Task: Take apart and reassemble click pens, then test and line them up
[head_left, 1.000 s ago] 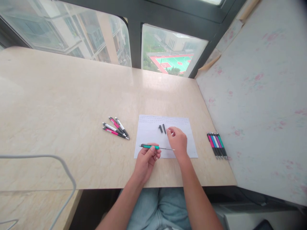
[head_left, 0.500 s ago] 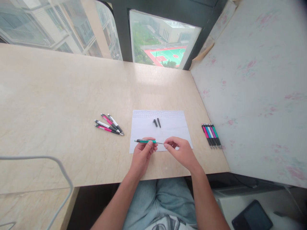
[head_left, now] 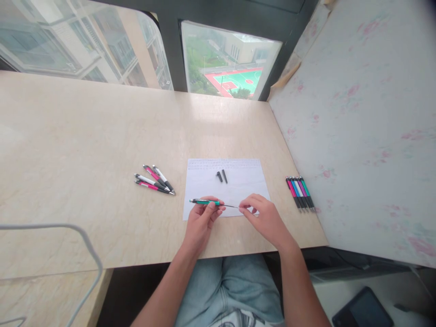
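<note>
A teal click-pen barrel (head_left: 208, 202) lies nearly level above the sheet of paper (head_left: 238, 188), grasped in the left hand's (head_left: 201, 222) grip, its thin refill (head_left: 230, 206) sticking out rightward. At the refill's tip are the bunched fingertips of the right hand (head_left: 264, 217); whether that grip pinches it, I cannot tell. Two black pen parts (head_left: 224, 176) rest on the paper beyond. Four click pens (head_left: 148, 180) lie left on the counter (head_left: 102, 150), a multicoloured pen row (head_left: 300, 194) right.
</note>
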Motion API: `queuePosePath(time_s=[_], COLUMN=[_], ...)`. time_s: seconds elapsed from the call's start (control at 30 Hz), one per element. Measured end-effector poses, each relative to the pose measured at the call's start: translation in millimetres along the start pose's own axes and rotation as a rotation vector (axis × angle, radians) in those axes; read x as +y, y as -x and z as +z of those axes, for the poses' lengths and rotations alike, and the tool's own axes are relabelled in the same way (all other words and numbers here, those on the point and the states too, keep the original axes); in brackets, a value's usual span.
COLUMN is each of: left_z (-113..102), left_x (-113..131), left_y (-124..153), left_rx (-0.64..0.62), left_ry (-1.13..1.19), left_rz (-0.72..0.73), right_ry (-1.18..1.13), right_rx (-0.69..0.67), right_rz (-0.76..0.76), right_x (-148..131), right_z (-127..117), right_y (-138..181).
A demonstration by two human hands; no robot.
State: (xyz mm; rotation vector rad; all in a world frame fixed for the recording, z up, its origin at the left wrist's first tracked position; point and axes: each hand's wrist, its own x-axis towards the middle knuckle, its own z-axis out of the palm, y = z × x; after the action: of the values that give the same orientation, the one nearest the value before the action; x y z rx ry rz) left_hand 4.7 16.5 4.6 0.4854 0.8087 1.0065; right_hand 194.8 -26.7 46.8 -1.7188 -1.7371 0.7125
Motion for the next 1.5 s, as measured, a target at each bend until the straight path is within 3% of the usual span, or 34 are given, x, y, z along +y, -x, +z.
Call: queuePosePath(time_s=[0.13, 0.3, 0.47, 0.57, 0.67, 0.77, 0.9, 1.0, 1.3, 1.5], left_z=[-0.6, -0.3, -0.6, -1.8, -2.5, -1.5, 1.4, 2.3, 1.8, 1.1], left_x=[0.5, 2.4, 2.3, 1.4, 0.6, 0.6, 1.0, 0.6, 2.4, 2.0], left_y=[-0.8, -0.5, 0.4, 0.4, 0.2, 0.2, 1.4, 1.9, 1.1, 0.9], left_rx=[0.043, 0.037, 0.003, 0.003, -0.002, -0.011, -0.019, -0.035, 0.029, 0.022], left_ry=[0.043, 0.051, 0.041, 0.030, 0.021, 0.009, -0.031, -0.085, -0.006, -0.006], left_rz=[0.004, -0.010, -0.018, -0.019, -0.027, -0.032, -0.031, -0.026, 0.003, 0.002], right_ry=[0.002, 0.025, 0.035, 0.027, -0.089, -0.244, -0.160, -0.049, -0.029, -0.023], right_rx=[0.077, 0.208, 0.289, 0.287, 0.269, 0.138, -0.077, -0.149, -0.141, 0.106], right_rz=[0.128, 0.229, 0.218, 0.195, 0.166, 0.170, 0.065, 0.007, 0.098, 0.254], right_x=[15.0, 26.9, 24.4, 19.0, 11.1, 0.9, -9.8, -10.0, 22.1, 37.3], right_z=[-1.7, 20.2, 43.5, 44.7, 36.1, 22.7, 8.6, 2.5, -15.9, -3.0], right_y=[-3.0, -34.1, -77.2, -84.2, -70.2, -44.6, -16.4, -6.8, 18.5, 18.9])
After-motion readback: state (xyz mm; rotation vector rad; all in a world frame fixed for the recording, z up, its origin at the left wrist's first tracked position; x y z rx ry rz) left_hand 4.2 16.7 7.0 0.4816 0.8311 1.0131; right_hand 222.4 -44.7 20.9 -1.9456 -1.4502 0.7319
